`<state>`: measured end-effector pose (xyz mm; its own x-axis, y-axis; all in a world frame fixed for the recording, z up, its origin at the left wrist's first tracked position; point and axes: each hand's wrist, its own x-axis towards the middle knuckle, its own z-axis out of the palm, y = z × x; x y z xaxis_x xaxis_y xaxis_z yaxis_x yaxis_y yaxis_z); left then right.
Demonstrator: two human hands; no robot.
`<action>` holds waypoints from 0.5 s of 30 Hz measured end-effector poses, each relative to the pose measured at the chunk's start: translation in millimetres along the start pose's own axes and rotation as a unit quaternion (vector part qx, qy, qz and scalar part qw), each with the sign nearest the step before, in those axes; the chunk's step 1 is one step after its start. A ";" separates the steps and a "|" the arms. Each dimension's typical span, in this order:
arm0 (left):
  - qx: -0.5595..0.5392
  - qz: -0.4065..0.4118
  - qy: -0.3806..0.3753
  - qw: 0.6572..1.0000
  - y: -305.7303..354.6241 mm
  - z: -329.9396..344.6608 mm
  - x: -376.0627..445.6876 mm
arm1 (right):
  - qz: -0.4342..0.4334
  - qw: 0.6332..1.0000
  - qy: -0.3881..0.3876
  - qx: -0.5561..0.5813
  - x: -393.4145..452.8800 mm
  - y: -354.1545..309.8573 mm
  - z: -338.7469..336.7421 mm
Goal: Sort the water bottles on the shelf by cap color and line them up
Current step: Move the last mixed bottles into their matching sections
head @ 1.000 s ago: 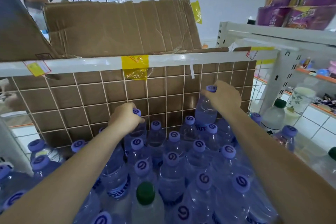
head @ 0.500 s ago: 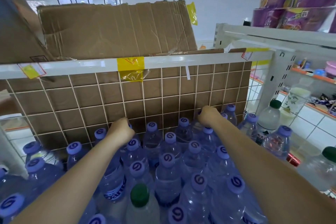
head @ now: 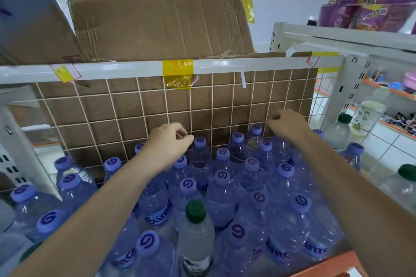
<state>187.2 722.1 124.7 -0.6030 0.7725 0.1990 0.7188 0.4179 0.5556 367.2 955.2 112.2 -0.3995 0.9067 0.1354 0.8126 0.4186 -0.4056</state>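
Several clear bottles with purple caps [head: 222, 177] stand packed together on the shelf. One cloudy bottle with a green cap [head: 195, 210] stands among them at the front middle. My left hand [head: 166, 144] hovers at the back row, fingers loosely curled, fingertips just left of a purple-capped bottle [head: 200, 141] and holding nothing. My right hand [head: 289, 123] hangs above the back right bottles, fingers loosely bent, also free of any bottle. Both forearms reach over the bottles and hide some of them.
A white wire grid [head: 212, 105] backed by cardboard closes the shelf's rear. Two more green-capped bottles [head: 344, 118] [head: 407, 172] stand beyond the right side. A white upright [head: 333, 96] and further shelves with goods are at the right. An orange shelf edge [head: 326, 263] runs at the front right.
My right hand set a purple-capped bottle down into the back row, then let go. Both hands have since lifted off the bottles and risen slightly.
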 end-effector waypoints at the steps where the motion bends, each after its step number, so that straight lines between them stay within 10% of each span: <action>1: -0.012 0.011 -0.009 1.000 3.8 -4.1 -9.4 | -0.002 1.000 0.008 -0.002 -0.7 3.3 -5.7; 15: -0.232 -0.104 0.108 0.961 24.3 51.5 -101.0 | 0.042 0.998 0.038 -0.022 36.8 127.8 -78.5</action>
<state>283.4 678.9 76.6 -0.8107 0.5570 0.1802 0.3733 0.2546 0.8921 489.7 1046.1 136.3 -0.2973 0.9391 0.1722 0.8603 0.3417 -0.3783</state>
